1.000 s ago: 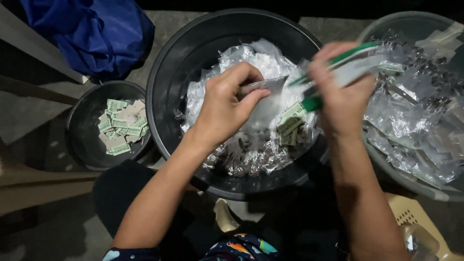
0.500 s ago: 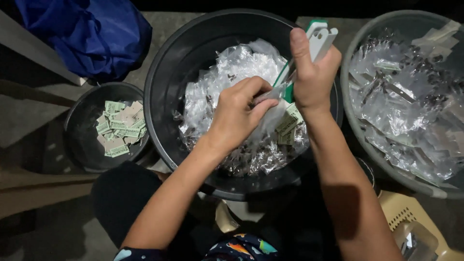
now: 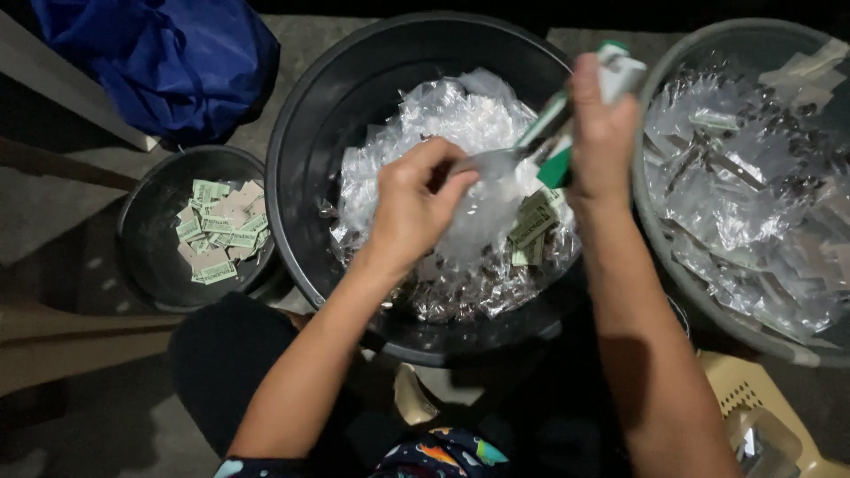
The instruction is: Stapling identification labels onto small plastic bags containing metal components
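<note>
Dim concrete floor (image 3: 80, 204) lay under three tubs set close around the seated person, within arm's reach. Over the big black tub (image 3: 310, 115), heaped with clear plastic packets (image 3: 460, 115), both hands worked together. Left hand (image 3: 416, 208) was clenched on a clear packet (image 3: 482, 168), pinching its top so the bag hung taut above the heap and anything dropped would fall back into the tub. Right hand (image 3: 602, 133) was closed round a green-and-white tool (image 3: 567, 133), angled down toward the pinched top; whether it touched the packet I could not tell, motion blurring it. A few green paper slips (image 3: 531, 226) lay among the packets. More slips (image 3: 217, 230) were gathered in the small black tub (image 3: 142, 230) at the left, apart from the plastic. The grey tub (image 3: 655, 221) at the right held flattened packets. A blue bag (image 3: 150, 62) sat behind
</note>
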